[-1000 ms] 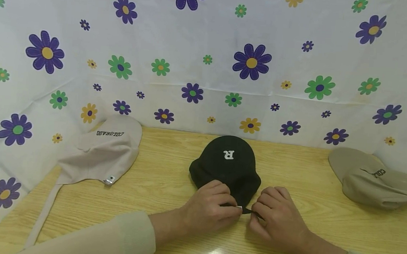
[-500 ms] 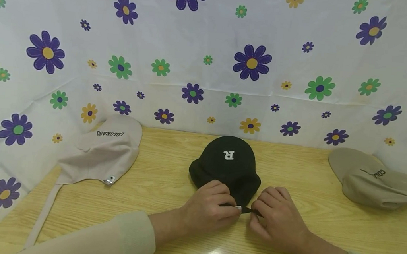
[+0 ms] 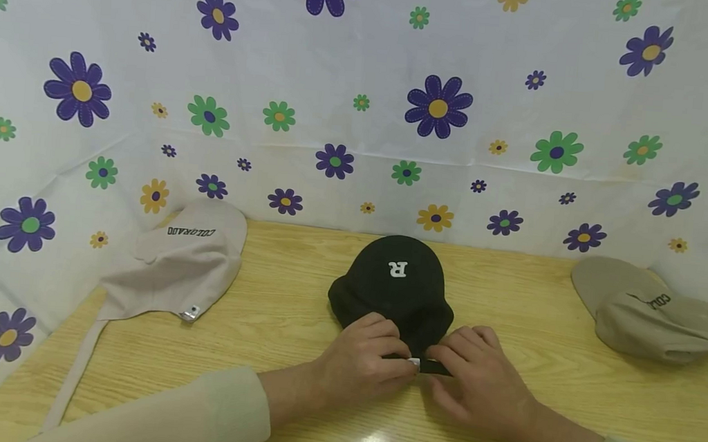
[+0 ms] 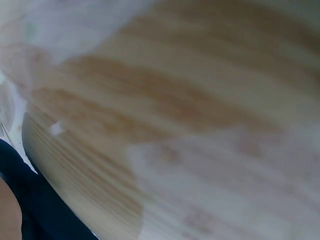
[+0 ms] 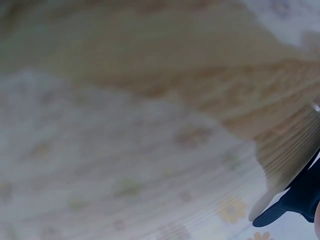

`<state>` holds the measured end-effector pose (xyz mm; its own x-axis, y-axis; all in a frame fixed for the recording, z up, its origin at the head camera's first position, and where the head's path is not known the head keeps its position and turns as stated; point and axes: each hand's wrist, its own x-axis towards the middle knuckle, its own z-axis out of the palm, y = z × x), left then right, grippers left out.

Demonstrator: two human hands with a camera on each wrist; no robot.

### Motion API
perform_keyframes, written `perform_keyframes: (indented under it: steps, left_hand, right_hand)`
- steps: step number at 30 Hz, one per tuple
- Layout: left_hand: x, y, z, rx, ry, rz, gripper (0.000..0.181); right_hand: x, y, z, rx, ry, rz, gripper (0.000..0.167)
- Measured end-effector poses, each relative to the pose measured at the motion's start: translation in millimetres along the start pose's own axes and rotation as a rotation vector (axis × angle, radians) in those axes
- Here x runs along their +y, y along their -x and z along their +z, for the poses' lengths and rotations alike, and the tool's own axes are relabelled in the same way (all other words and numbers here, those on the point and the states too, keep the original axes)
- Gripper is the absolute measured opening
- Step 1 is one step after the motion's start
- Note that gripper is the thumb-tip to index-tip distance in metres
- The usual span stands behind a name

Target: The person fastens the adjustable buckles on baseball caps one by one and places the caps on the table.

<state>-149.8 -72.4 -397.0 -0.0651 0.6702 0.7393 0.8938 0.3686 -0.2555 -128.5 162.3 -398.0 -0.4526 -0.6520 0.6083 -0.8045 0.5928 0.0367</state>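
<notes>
A black baseball cap [image 3: 395, 293] with a white R lies in the middle of the table in the head view, its back toward me. At its near edge a black strap [image 3: 435, 367] runs through a small silvery buckle [image 3: 415, 363]. My left hand [image 3: 364, 360] pinches the strap beside the buckle. My right hand [image 3: 482, 377] holds the strap just right of the buckle, fingers above and thumb below. The fingers hide part of the strap and the cap's rear edge. Both wrist views show mostly blurred tabletop, with a dark shape [image 4: 45, 205] at a corner.
A pale cap [image 3: 178, 269] marked COLORADO lies left, its long strap [image 3: 76, 372] trailing to the front. A tan cap [image 3: 652, 314] rests at right. Behind the wooden table [image 3: 289, 257] hangs a white flowered cloth [image 3: 367, 55].
My right hand's fingers have moved left along the strap toward the buckle, and the thumb has shifted left too. The strap between the hands now lies flatter. The left hand stays in place.
</notes>
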Motion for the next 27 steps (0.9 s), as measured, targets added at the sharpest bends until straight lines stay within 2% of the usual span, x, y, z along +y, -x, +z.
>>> perform_keyframes:
  steps: [3, 7, 9, 19, 27]
  left_hand:
    - [-0.2, -0.1, 0.5, 0.009, -0.008, 0.005, 0.008]
    - [-0.1, 0.1, 0.6, 0.016, -0.01, 0.01, 0.009]
    - [0.0, 0.1, 0.4, 0.019, -0.008, 0.011, 0.008]
    - [0.0, 0.0, -0.2, 0.018, -0.004, 0.008, 0.012]
    - [0.5, -0.6, -0.8, 0.018, 0.001, 0.012, 0.003]
  right_hand:
    - [-0.1, -0.2, 1.2, -0.006, -0.006, -0.012, 0.022]
    - [-1.1, -0.5, 0.9, -0.009, -0.009, -0.012, 0.039]
    - [-1.7, -0.9, 0.6, -0.007, -0.011, -0.014, 0.043]
    - [-0.4, -0.7, 3.2, 0.056, -0.021, -0.07, 0.036]
    - [2.3, 0.3, 4.7, 0.078, -0.03, -0.094, 0.021]
